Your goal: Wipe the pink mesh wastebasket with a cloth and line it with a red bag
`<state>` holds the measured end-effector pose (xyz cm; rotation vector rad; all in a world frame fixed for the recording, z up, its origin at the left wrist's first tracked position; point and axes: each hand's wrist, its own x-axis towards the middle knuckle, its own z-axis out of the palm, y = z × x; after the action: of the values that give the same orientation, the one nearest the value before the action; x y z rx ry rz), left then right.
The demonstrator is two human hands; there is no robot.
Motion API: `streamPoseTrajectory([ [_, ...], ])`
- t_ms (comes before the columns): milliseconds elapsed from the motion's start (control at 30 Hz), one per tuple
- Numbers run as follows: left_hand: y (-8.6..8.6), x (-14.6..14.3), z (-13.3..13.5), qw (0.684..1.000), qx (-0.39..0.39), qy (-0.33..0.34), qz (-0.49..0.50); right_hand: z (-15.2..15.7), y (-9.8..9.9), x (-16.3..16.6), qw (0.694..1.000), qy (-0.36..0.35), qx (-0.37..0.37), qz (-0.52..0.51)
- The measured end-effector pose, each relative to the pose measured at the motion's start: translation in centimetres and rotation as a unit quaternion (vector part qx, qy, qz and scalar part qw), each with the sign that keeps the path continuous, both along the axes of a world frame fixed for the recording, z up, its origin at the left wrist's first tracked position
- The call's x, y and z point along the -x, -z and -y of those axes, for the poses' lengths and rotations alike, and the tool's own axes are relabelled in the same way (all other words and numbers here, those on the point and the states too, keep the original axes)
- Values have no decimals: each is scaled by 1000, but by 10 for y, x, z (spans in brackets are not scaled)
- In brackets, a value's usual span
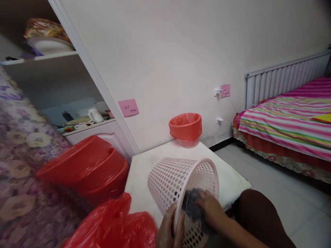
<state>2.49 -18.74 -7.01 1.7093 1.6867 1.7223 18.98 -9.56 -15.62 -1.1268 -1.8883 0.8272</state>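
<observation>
A pale pink perforated plastic wastebasket (169,177) lies tilted on its side above the white table (141,193), its mouth turned toward me. My left hand (170,229) grips the near rim, thumb and fingers on either side of it. Just inside the mouth, my right hand (210,208) is closed on a dark grey cloth (192,206), which is bunched against the inner wall. Part of the cloth is hidden behind that hand and its wrist.
A small basket lined with a red bag (184,127) stands at the table's back edge. Red plastic basins (103,168) and a crumpled red plastic bag (113,224) are on the left. A cabinet shelf (62,55) rises behind them. To the right is a striped bed (287,117).
</observation>
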Motion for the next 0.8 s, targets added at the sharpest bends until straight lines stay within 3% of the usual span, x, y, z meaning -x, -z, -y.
streamPoseTrajectory([
  [133,-4,-1,0,1000,16,18,17,-27,-21,-27,987,87,-118,72],
  [233,-8,-5,-1,998,33,26,36,-27,-16,-28,982,87,-109,126],
  [400,-18,-6,-1,997,58,59,-11,7,11,8,996,-27,19,77],
  [500,-31,-2,0,992,74,63,-76,30,-6,32,987,-143,73,-16],
  [600,-51,1,-2,981,75,97,-151,48,-35,49,931,-245,142,-229],
  [667,-65,-1,-5,971,79,128,-188,55,-42,55,905,-265,143,-300],
  [733,-77,-6,-10,962,95,154,-206,56,-33,57,933,-254,84,-240],
  [800,-86,-13,-18,953,112,178,-218,50,-14,52,974,-209,12,-92],
])
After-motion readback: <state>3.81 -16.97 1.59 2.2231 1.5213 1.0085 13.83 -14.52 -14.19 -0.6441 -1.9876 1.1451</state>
